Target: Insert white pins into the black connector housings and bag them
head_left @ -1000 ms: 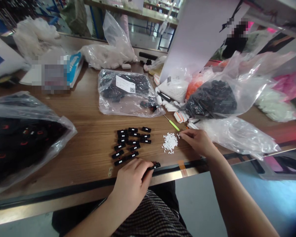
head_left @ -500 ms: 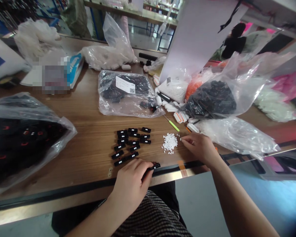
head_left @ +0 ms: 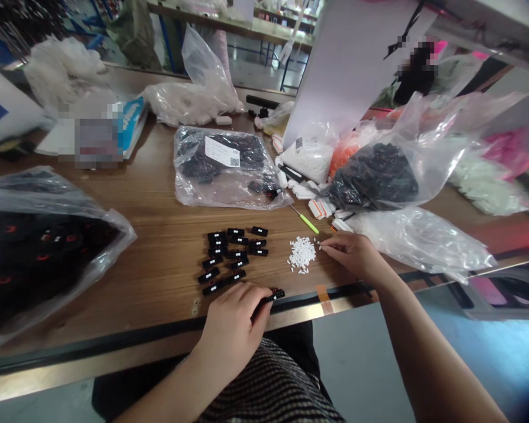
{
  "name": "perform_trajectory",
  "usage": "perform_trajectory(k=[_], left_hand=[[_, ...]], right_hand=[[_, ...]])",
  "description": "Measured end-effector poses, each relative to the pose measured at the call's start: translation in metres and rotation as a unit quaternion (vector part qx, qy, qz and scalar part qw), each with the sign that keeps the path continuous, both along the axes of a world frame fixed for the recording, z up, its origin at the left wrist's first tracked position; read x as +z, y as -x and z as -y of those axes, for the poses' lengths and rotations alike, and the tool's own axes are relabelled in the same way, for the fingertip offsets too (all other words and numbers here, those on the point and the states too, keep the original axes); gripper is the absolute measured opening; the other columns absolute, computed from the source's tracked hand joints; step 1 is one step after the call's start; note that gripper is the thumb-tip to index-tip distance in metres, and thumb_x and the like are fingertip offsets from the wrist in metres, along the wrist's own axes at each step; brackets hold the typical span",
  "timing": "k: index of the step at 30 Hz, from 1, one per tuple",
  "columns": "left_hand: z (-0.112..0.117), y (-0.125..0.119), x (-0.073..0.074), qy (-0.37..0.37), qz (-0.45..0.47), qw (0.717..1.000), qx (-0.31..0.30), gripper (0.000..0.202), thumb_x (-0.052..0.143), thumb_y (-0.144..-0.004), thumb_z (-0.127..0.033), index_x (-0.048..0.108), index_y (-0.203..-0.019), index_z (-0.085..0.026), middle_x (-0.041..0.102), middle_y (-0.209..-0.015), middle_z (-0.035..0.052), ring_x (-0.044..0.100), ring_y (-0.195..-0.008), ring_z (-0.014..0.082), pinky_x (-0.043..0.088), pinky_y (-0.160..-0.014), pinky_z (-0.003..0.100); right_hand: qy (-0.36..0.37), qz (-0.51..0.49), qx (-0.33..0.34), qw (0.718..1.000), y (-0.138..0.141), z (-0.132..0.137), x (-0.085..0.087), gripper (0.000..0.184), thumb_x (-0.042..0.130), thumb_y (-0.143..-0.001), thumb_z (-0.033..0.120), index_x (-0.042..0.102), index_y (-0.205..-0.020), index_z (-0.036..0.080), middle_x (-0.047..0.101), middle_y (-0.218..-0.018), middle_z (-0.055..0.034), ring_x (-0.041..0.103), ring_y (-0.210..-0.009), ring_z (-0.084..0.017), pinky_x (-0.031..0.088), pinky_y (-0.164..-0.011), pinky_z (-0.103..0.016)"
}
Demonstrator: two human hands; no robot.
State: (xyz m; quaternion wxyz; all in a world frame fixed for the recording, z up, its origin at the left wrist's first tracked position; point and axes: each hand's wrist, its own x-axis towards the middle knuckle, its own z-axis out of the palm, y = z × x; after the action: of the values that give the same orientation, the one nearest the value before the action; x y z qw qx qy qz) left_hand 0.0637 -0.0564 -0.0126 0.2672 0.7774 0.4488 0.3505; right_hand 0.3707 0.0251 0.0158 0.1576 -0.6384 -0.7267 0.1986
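My left hand (head_left: 238,311) is closed on a black plastic connector housing (head_left: 277,295) by the table's front edge. Its outer end, with small openings and a white spot, sticks out past my fingertips. To the right, my right hand (head_left: 350,252) has thumb and fingertips pinched together around a tiny white plug (head_left: 320,247). Close by on its left lies a loose heap of small white plugs (head_left: 302,252). Several more black connector housings (head_left: 237,254), each showing white dots, lie in a cluster beyond my left hand.
A green-handled pick tool (head_left: 309,223) lies behind the heap. A clear bag of black parts (head_left: 247,197) sits at the middle back, another bag (head_left: 48,247) at the left. Bags of white (head_left: 312,158) and black parts (head_left: 374,176) crowd the right, beside a bright upright panel (head_left: 339,64).
My right hand has shifted very slightly left, its fingers still pinched beside the white heap. My left hand keeps its hold on the connector housing. The whole view has moved slightly.
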Motion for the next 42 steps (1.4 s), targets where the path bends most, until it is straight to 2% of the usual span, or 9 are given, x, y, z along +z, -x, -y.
perform_trajectory(k=[4,7,9,13,16,22,33,37,42], left_hand=[[0.000,0.000,0.000,0.000,0.004,1.000,0.001,0.011,0.060,-0.091,-0.013,0.065,-0.097,-0.021,0.072,-0.092,0.0022,0.069,-0.083,0.0215,0.058,-0.076,0.040],[0.000,0.000,0.000,0.001,0.008,1.000,0.001,0.010,0.060,-0.091,-0.014,0.065,-0.097,-0.021,0.072,-0.092,0.0027,0.069,-0.083,0.0213,0.058,-0.076,0.039],[0.001,0.000,0.001,0.002,0.006,1.000,0.001,0.010,0.059,-0.092,-0.015,0.065,-0.097,-0.021,0.072,-0.091,0.0028,0.068,-0.082,0.0210,0.058,-0.076,0.039],[0.000,0.000,0.004,0.010,-0.003,1.000,-0.001,0.009,0.060,-0.091,-0.014,0.065,-0.096,-0.021,0.071,-0.088,0.0024,0.067,-0.079,0.0213,0.057,-0.075,0.040],[0.000,0.000,0.005,0.012,-0.003,1.000,-0.002,0.010,0.061,-0.090,-0.014,0.064,-0.096,-0.021,0.070,-0.088,0.0019,0.067,-0.080,0.0220,0.057,-0.074,0.040],[0.001,0.000,0.003,0.019,-0.004,1.000,0.001,0.012,0.061,-0.090,-0.012,0.064,-0.097,-0.020,0.070,-0.089,0.0019,0.067,-0.081,0.0221,0.056,-0.075,0.039],[0.001,-0.001,0.001,0.020,-0.003,1.000,-0.002,0.011,0.060,-0.090,-0.013,0.065,-0.097,-0.021,0.071,-0.090,0.0030,0.067,-0.083,0.0227,0.057,-0.075,0.041],[0.001,0.000,0.003,0.016,-0.007,1.000,-0.002,0.010,0.059,-0.091,-0.013,0.064,-0.096,-0.020,0.071,-0.089,0.0026,0.067,-0.081,0.0221,0.057,-0.074,0.040],[0.001,0.000,0.004,0.008,-0.010,1.000,0.000,0.009,0.059,-0.091,-0.014,0.064,-0.096,-0.020,0.070,-0.088,0.0027,0.066,-0.081,0.0217,0.056,-0.074,0.038]], right_hand=[[0.012,0.038,-0.029,0.999,0.000,0.005,0.003,0.018,0.061,-0.084,0.034,0.073,-0.076,0.022,0.073,-0.072,-0.0010,0.065,-0.066,-0.018,0.047,-0.062,-0.029],[-0.011,0.004,-0.046,0.999,0.013,0.019,0.010,0.016,0.063,-0.084,0.033,0.071,-0.077,0.021,0.071,-0.072,-0.0008,0.063,-0.065,-0.016,0.047,-0.062,-0.028],[-0.013,-0.069,-0.014,0.997,0.032,0.034,0.015,0.016,0.063,-0.088,0.034,0.070,-0.083,0.021,0.072,-0.079,-0.0016,0.065,-0.071,-0.016,0.049,-0.066,-0.028],[-0.001,-0.198,0.102,0.975,0.078,0.064,0.016,0.011,0.060,-0.093,0.028,0.065,-0.084,0.022,0.067,-0.086,-0.0030,0.063,-0.082,-0.017,0.051,-0.076,-0.031],[-0.016,-0.218,0.110,0.969,0.098,0.077,0.007,0.008,0.060,-0.093,0.025,0.066,-0.089,0.022,0.064,-0.097,-0.0061,0.062,-0.093,-0.019,0.051,-0.083,-0.035],[-0.039,-0.214,0.088,0.972,0.108,0.081,-0.008,0.008,0.062,-0.093,0.023,0.068,-0.089,0.023,0.062,-0.098,-0.0055,0.060,-0.095,-0.020,0.050,-0.086,-0.037],[-0.060,-0.189,0.095,0.976,0.107,0.085,-0.012,0.008,0.060,-0.093,0.021,0.066,-0.089,0.024,0.062,-0.098,-0.0061,0.059,-0.094,-0.021,0.050,-0.083,-0.039],[-0.082,-0.165,0.114,0.976,0.110,0.084,-0.007,0.010,0.059,-0.092,0.018,0.066,-0.089,0.023,0.063,-0.096,-0.0057,0.058,-0.093,-0.021,0.049,-0.082,-0.039],[-0.144,-0.048,0.171,0.973,0.113,0.084,0.005,0.015,0.057,-0.092,0.014,0.069,-0.094,0.022,0.069,-0.094,-0.0060,0.057,-0.085,-0.021,0.042,-0.075,-0.040]])
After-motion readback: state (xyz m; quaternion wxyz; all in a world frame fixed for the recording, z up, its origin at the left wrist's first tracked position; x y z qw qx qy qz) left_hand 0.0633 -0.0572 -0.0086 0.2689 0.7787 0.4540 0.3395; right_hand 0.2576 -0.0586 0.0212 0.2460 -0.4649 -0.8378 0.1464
